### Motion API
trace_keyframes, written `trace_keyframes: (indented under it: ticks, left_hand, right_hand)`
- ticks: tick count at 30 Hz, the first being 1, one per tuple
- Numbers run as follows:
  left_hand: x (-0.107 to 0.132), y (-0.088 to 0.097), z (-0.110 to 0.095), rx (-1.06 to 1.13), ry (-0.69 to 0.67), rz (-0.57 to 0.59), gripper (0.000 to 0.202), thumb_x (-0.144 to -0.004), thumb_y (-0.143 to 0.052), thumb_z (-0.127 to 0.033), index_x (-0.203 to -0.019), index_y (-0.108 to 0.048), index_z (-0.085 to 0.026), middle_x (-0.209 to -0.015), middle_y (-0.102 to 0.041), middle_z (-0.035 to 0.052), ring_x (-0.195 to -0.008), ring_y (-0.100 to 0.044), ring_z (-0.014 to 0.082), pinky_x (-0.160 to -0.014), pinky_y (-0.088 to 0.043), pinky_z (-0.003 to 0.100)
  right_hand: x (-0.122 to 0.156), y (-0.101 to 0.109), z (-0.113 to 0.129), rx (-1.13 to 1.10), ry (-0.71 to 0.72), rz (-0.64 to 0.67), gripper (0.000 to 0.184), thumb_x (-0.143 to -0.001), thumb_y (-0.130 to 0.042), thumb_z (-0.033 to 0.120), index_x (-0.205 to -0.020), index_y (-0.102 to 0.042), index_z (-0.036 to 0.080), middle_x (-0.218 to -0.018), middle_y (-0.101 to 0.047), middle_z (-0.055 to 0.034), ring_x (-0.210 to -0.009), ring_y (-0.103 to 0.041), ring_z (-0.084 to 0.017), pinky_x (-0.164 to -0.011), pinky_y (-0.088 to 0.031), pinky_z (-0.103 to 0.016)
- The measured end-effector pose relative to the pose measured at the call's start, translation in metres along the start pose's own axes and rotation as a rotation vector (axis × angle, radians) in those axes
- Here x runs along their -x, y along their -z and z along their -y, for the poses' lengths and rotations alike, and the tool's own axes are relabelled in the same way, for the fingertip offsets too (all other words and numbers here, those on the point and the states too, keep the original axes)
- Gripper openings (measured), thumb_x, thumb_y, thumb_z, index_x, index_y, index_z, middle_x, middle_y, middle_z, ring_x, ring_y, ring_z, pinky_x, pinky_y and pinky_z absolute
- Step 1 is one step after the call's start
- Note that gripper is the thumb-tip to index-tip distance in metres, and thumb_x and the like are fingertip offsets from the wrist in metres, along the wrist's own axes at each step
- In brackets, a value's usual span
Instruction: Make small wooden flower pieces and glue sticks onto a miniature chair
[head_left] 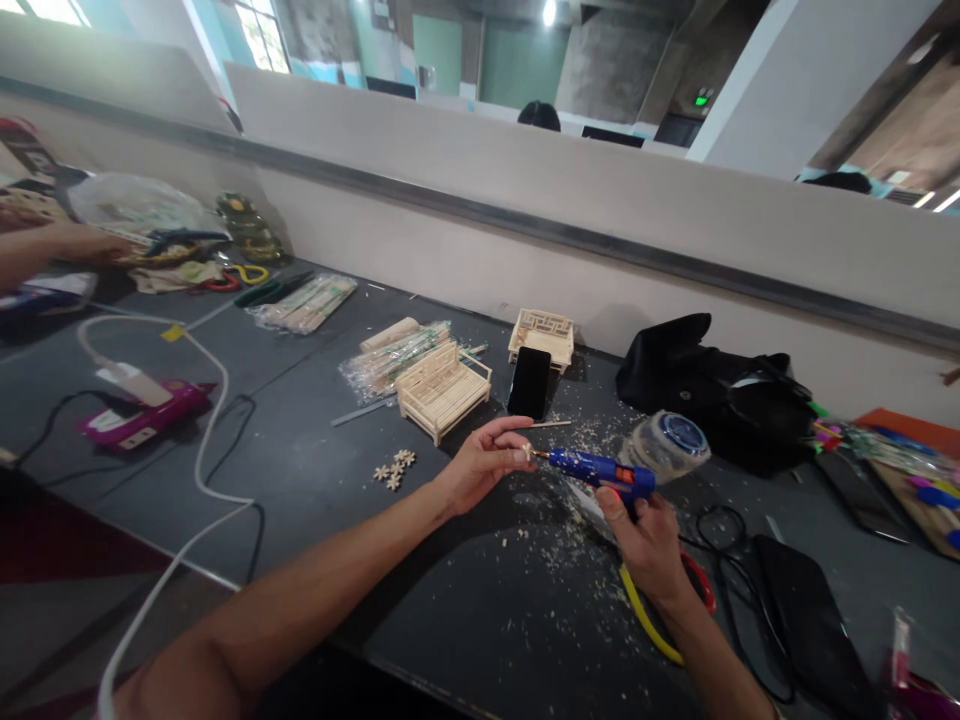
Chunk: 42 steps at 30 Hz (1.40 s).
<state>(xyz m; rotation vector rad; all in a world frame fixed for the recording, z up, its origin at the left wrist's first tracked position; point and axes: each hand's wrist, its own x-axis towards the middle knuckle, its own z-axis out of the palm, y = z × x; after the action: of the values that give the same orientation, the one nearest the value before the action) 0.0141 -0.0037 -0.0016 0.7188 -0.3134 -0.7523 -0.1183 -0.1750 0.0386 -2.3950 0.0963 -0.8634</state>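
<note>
My right hand (649,545) is wrapped round the handle of a blue hot glue gun (600,470), its thumb along the back. The gun's coppery tip points left and meets a tiny pale wooden piece (528,453), pinched between the thumb and fingers of my left hand (491,460). Whether the tip touches the piece I cannot tell. Behind my left hand stands a miniature wooden bench (444,390) with a slatted seat. Several small flower-shaped wooden pieces (394,468) lie to its front left. A thin wooden stick (550,423) rests just beyond my fingers.
A second miniature bench (541,335) stands behind a phone (529,382). A plastic jar (667,445) lies near a black bag (712,390). Wood crumbs litter the dark table. Scissors (645,620) sit under my right wrist. A white cable (210,440) and another person's arm (60,245) are left.
</note>
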Motion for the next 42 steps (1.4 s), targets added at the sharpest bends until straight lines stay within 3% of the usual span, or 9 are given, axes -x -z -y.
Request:
trace_keyframes:
  ticks: [11, 18, 30, 34, 38, 42]
  left_hand:
    - [0.0, -0.001, -0.001, 0.009, -0.001, 0.001, 0.045, -0.058, -0.087, -0.013, -0.1, -0.072, -0.017, -0.073, -0.069, -0.0019, -0.067, -0.065, 0.0126, -0.073, -0.054, 0.028]
    - [0.0, -0.001, 0.0, 0.012, 0.0, 0.003, 0.046, -0.058, -0.086, -0.012, -0.101, -0.072, -0.016, -0.073, -0.069, -0.0022, -0.068, -0.065, 0.0125, -0.074, -0.055, 0.029]
    - [-0.001, 0.0, 0.0, 0.032, -0.001, 0.004, 0.045, -0.057, -0.087, -0.012, -0.1, -0.073, -0.016, -0.072, -0.071, -0.0012, -0.067, -0.065, 0.0122, -0.071, -0.055, 0.027]
    - [-0.002, 0.001, 0.0, 0.015, -0.018, 0.005, 0.045, -0.057, -0.087, -0.013, -0.099, -0.073, -0.016, -0.071, -0.071, -0.0006, -0.067, -0.065, 0.0125, -0.07, -0.056, 0.027]
    - [-0.002, 0.001, 0.001, 0.006, -0.014, 0.001, 0.045, -0.056, -0.088, -0.013, -0.098, -0.073, -0.016, -0.071, -0.071, -0.0007, -0.067, -0.065, 0.0124, -0.069, -0.057, 0.027]
    - [-0.001, 0.0, 0.001, 0.002, -0.011, 0.003, 0.044, -0.056, -0.087, -0.013, -0.098, -0.073, -0.017, -0.071, -0.071, -0.0013, -0.068, -0.065, 0.0125, -0.07, -0.057, 0.027]
  right_hand:
    - [0.001, -0.001, -0.002, 0.007, 0.019, 0.004, 0.046, -0.09, -0.047, 0.056, -0.068, -0.071, 0.023, -0.062, -0.072, -0.0042, -0.058, -0.067, -0.023, -0.057, -0.052, -0.031]
    - [-0.001, 0.001, 0.0, 0.037, 0.021, 0.018, 0.051, -0.091, -0.043, 0.058, -0.066, -0.069, 0.023, -0.051, -0.065, -0.0021, -0.051, -0.062, -0.022, -0.056, -0.051, -0.03]
    - [0.007, -0.004, -0.011, 0.073, 0.047, -0.035, 0.052, -0.095, -0.039, 0.056, -0.076, -0.072, 0.021, -0.065, -0.072, -0.0051, -0.062, -0.066, -0.023, -0.062, -0.052, -0.033]
    - [0.004, 0.002, -0.016, 0.221, 0.094, -0.269, 0.038, -0.095, -0.046, 0.05, -0.084, -0.068, 0.02, -0.074, -0.07, -0.0073, -0.069, -0.065, -0.024, -0.066, -0.05, -0.035]
    - [-0.013, 0.023, -0.026, 0.452, 0.18, -0.463, 0.031, -0.093, -0.054, 0.048, -0.097, -0.065, 0.019, -0.085, -0.068, -0.0103, -0.08, -0.062, -0.026, -0.076, -0.047, -0.04]
    - [-0.035, 0.042, -0.043, 0.764, 0.095, -0.398, 0.044, -0.096, -0.044, 0.052, -0.108, -0.066, 0.016, -0.092, -0.068, -0.0145, -0.085, -0.058, -0.029, -0.078, -0.044, -0.041]
